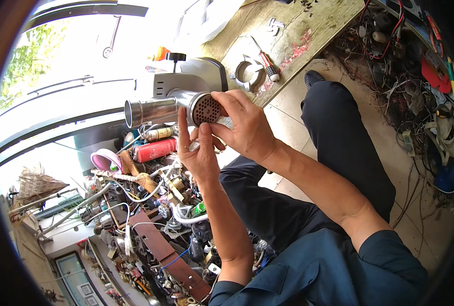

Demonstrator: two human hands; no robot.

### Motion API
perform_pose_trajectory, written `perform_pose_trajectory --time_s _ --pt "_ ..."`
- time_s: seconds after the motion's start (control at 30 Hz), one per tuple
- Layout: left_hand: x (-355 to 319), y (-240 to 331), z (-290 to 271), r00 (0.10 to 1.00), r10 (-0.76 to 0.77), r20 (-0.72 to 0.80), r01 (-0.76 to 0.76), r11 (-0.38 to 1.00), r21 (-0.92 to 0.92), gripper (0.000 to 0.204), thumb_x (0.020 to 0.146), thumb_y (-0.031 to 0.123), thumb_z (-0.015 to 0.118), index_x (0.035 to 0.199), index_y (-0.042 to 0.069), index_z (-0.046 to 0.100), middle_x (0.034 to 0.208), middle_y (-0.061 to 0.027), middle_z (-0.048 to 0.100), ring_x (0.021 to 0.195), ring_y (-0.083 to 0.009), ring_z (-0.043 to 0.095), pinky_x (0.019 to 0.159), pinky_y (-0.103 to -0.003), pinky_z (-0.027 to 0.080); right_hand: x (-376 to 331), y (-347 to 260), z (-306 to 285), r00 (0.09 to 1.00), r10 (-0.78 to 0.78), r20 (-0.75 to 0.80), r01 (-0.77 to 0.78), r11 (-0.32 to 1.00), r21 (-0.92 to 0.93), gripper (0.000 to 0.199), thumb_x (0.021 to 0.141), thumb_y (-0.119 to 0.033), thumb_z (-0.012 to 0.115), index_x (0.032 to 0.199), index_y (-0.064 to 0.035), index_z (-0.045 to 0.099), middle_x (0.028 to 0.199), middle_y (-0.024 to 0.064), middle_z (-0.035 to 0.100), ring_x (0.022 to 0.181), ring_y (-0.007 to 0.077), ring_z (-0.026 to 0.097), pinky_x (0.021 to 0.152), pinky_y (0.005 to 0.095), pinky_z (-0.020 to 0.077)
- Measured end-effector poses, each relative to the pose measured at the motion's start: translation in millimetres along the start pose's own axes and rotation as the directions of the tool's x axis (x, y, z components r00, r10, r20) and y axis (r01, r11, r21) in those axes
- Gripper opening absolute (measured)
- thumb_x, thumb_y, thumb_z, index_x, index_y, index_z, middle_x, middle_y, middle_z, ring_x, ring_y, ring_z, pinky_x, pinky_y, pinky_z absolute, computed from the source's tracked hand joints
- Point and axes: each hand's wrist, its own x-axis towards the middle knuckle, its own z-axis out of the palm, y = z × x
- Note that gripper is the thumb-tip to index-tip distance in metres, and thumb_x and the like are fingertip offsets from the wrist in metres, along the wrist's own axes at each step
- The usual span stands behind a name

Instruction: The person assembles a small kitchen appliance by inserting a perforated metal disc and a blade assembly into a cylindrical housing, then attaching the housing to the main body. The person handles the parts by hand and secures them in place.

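Note:
A meat grinder (176, 76) with a silver body and black knob stands at the bench edge. Its metal head (150, 111) has a round mouth, where a plate full of holes (206, 109) sits. My right hand (250, 125) pinches that plate's right edge between thumb and fingers. From below, my left hand (200, 153) holds the lower rim, its thumb at the plate and its index finger along the head's side. A metal ring nut (248, 74) lies on the bench beside a screwdriver (268, 65) with a red and black handle. Behind them is a small cross-shaped metal piece (274, 26).
The wooden bench (293, 30) has red crumbs on it. On the left, a heap of tools, pipes and parts surrounds a red cylinder (155, 150) and a pink bowl (106, 160). Tangled cables (390, 97) fill the right side. My knees are below the bench edge.

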Motion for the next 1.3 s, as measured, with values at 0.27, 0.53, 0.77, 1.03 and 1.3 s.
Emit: perform_pose_trajectory --time_s 0.27,0.53,0.77,1.03,1.3 --pt "1.4 -3.9 2.7 0.999 0.02 -0.035 -0.018 0.998 0.052 0.067 0.107 0.007 0.069 0.168 0.006 0.039 0.09 -0.0058 0.073 0.056 -0.005 0.056 0.048 -0.023 0.045 5.5 3.2 -2.8 0.998 0.053 0.03 -0.055 0.993 0.101 0.06 0.081 -0.008 0.09 0.135 -0.002 0.064 0.114 0.0174 0.069 0.098 0.0362 0.076 0.084 0.0402 0.0646" --pt "2.3 -5.7 10.4 0.995 0.051 -0.089 -0.041 0.993 0.108 0.072 0.102 -0.001 0.073 0.166 0.004 0.04 0.097 -0.0101 0.077 0.061 -0.0051 0.06 0.051 -0.021 0.047 1.6 14.4 -10.2 0.942 0.263 0.21 -0.333 0.816 0.472 0.047 0.095 0.002 0.078 0.14 -0.0002 0.066 0.12 0.0123 0.076 0.106 0.0185 0.078 0.091 0.03 0.0639" --pt "1.0 -6.0 19.8 0.986 0.102 -0.13 -0.081 0.984 0.161 0.071 0.101 -0.001 0.074 0.165 0.004 0.043 0.092 -0.0108 0.079 0.059 -0.0045 0.06 0.05 -0.02 0.046 14.0 18.8 -9.7 0.825 0.414 0.385 -0.562 0.523 0.641 0.041 0.098 0.003 0.075 0.138 0.0004 0.068 0.116 0.0126 0.078 0.107 0.0175 0.076 0.093 0.0293 0.0641" --pt "3.3 -11.8 20.6 0.977 0.156 -0.148 -0.123 0.97 0.212 0.064 0.103 0.001 0.072 0.162 0.003 0.047 0.092 -0.0109 0.08 0.059 -0.0034 0.059 0.049 -0.02 0.045 22.5 21.2 -7.4 0.801 0.412 0.435 -0.592 0.434 0.679 0.033 0.099 -0.002 0.076 0.132 0.0014 0.07 0.109 0.0113 0.078 0.102 0.0164 0.076 0.084 0.0298 0.0658" --pt "3.0 -9.5 22.7 0.975 0.139 -0.172 -0.104 0.974 0.202 0.063 0.103 0.0 0.072 0.161 0.004 0.048 0.09 -0.0093 0.078 0.061 -0.0025 0.059 0.05 -0.019 0.045 32.8 15.6 -10.9 0.768 0.432 0.473 -0.64 0.487 0.594 0.034 0.101 -0.019 0.079 0.127 0.0014 0.072 0.099 0.0087 0.079 0.083 0.0118 0.076 0.072 0.0256 0.0644"
